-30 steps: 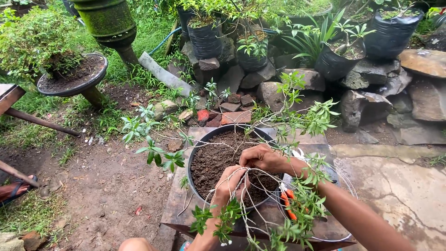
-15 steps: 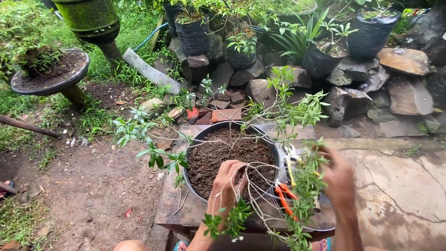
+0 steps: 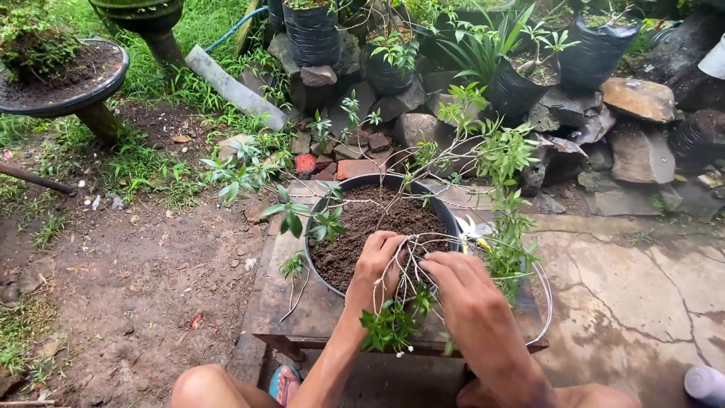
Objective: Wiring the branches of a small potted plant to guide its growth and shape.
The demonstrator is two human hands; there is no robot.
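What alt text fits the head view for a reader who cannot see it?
Both hands, left hand and right hand, grip thin twigs of a small shrub in a black soil-filled pot on a low table. Bagged plants and rocks lie behind.

Round pot (image 3: 453,224) looks like dark plastic, rim smooth, slightly glossy. Soil (image 3: 362,227) in it is coarse, crumbly, matt brown. Plant stems (image 3: 408,264) under the left hand (image 3: 377,268) and right hand (image 3: 464,291) are thin, pale, woody and bare; leaves (image 3: 389,329) green, faintly shiny. Low table (image 3: 287,310) is worn wood, rough, damp-looking, matt. Grow bags (image 3: 313,34) behind are black plastic film, wrinkled, glossy. Rocks (image 3: 642,155) are rough grey stone, one brick (image 3: 361,168) reddish, matt. Paving (image 3: 634,302) at right is cracked concrete, wet sheen. Ground (image 3: 151,279) at left is bare packed dirt, matt
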